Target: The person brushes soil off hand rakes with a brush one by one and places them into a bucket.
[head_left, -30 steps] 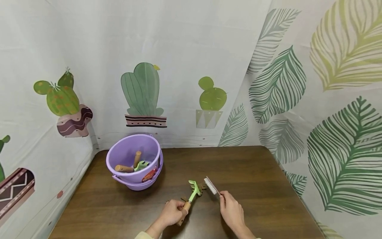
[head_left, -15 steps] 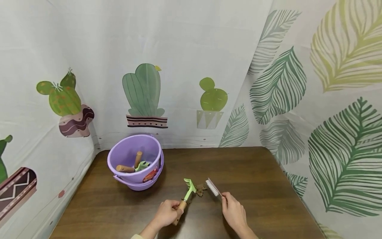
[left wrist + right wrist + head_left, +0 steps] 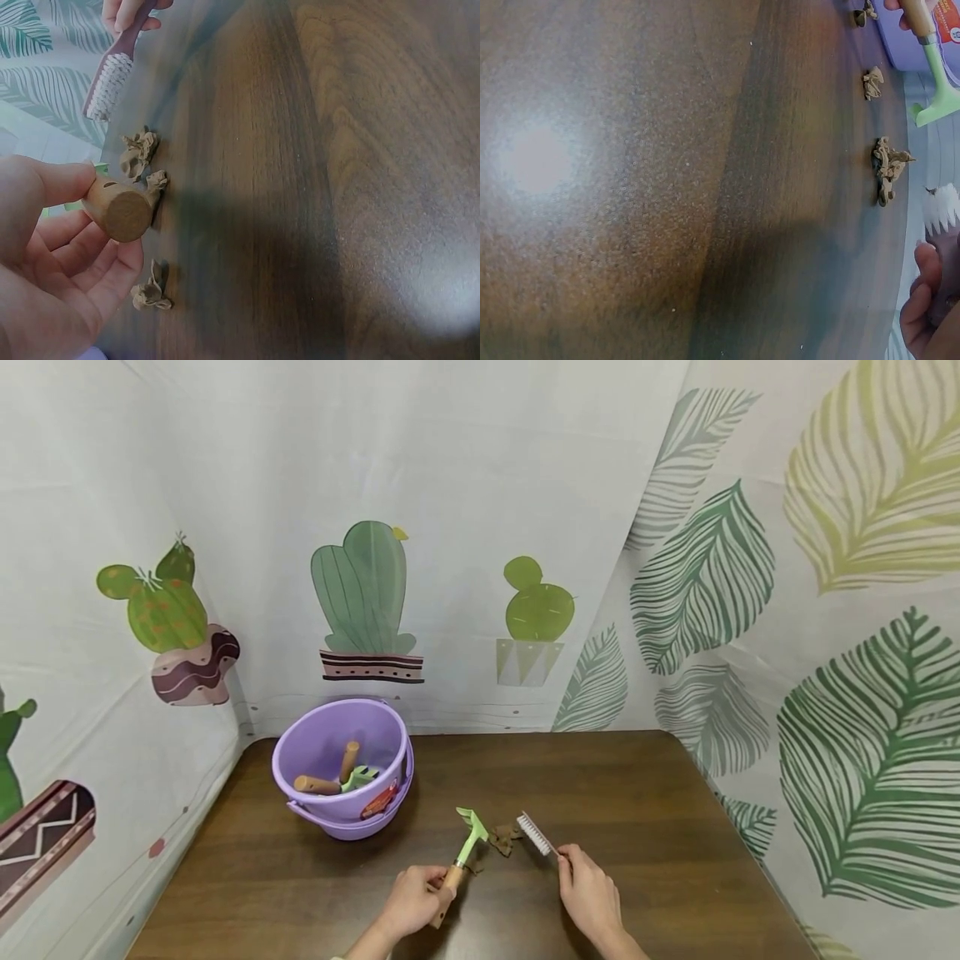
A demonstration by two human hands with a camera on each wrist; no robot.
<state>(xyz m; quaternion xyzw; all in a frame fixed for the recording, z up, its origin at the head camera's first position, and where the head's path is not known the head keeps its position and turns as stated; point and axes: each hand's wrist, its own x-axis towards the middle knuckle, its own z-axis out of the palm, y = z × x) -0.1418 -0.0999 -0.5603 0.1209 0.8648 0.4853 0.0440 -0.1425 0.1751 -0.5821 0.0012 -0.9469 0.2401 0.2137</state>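
Observation:
My left hand point(image 3: 414, 900) holds a small hand rake by its wooden handle point(image 3: 124, 216), with thumb and fingers around it. The light green rake head point(image 3: 472, 831) is raised over the table in the right wrist view. In my right hand point(image 3: 590, 893) is a brush with white bristles point(image 3: 534, 835) and a dark reddish handle; its bristles face left. Between the two tools lie brown crumpled clumps point(image 3: 504, 840), like dried leaves. From the right wrist, these clumps point(image 3: 889, 171) sit in separate small heaps, apart from the bristles point(image 3: 941, 206).
A purple bucket point(image 3: 337, 817) stands on the dark wooden table point(image 3: 637, 802) at the back left. Inside it are wooden-handled tools, one handle point(image 3: 317, 785) lying low and one upright, plus a green tool head point(image 3: 360, 778). A printed cloth point(image 3: 465, 485) hangs behind.
My left hand has moved left with the rake, off the brown clumps, which now show more fully. The brush has shifted slightly right and towards me.

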